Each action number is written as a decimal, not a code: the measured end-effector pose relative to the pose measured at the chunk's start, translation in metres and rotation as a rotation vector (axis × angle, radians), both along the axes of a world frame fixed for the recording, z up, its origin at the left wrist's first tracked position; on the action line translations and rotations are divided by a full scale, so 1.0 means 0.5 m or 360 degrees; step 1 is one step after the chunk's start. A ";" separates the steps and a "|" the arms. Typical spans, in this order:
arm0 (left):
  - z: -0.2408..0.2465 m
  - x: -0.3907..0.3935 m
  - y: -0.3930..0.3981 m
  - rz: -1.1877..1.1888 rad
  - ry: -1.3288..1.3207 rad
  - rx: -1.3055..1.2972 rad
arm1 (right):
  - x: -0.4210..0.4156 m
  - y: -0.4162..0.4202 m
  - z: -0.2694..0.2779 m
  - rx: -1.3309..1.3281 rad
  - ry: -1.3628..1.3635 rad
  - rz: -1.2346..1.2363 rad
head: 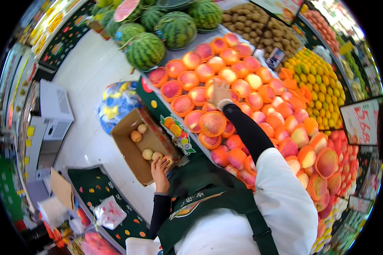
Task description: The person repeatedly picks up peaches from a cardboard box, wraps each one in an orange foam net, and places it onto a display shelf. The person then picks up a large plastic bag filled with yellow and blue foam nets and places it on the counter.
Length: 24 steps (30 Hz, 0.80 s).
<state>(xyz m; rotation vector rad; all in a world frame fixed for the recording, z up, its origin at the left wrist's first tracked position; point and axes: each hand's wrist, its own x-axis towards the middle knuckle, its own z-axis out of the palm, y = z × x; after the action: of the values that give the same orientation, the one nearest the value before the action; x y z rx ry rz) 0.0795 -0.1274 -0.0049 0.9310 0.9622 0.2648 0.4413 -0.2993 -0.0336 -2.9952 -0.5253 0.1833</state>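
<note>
My right hand reaches across a sloping display of peaches, many of them in orange foam nets. Its fingers rest among the fruit in the middle rows; whether they grip one is hidden. Lower left, my left hand hovers palm-down at the near end of a cardboard box, fingers slightly apart. A reddish peach shows beside those fingers, partly covered. Several paler peaches lie loose on the bottom of the box.
Watermelons stand at the display's far end. Kiwifruit and small yellow-orange fruit fill neighbouring sections. Price signs rise at the right. A blue-and-yellow plastic-wrapped bundle sits on the floor behind the box. A green-covered stand is at lower left.
</note>
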 end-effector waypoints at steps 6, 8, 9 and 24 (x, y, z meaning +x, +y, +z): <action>0.008 0.027 -0.013 -0.0149 -0.0021 -0.0116 | 0.026 -0.003 0.052 -0.0027 0.0463 0.0110; 0.013 0.045 -0.016 -0.0164 -0.0010 -0.0159 | 0.035 -0.008 0.044 0.0013 0.0452 0.0026; 0.013 0.053 -0.017 -0.0169 -0.0002 -0.0178 | 0.043 -0.010 0.046 0.0009 0.0521 0.0010; -0.027 -0.097 0.038 0.0087 0.0430 0.0079 | 0.390 -0.784 -0.073 -0.0420 0.0244 -0.1030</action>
<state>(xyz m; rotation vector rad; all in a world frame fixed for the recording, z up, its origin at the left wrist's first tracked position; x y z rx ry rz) 0.0311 -0.1082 -0.0183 1.0031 1.2354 0.2130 0.6363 -0.6914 -0.0702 -3.1687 0.5225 0.4450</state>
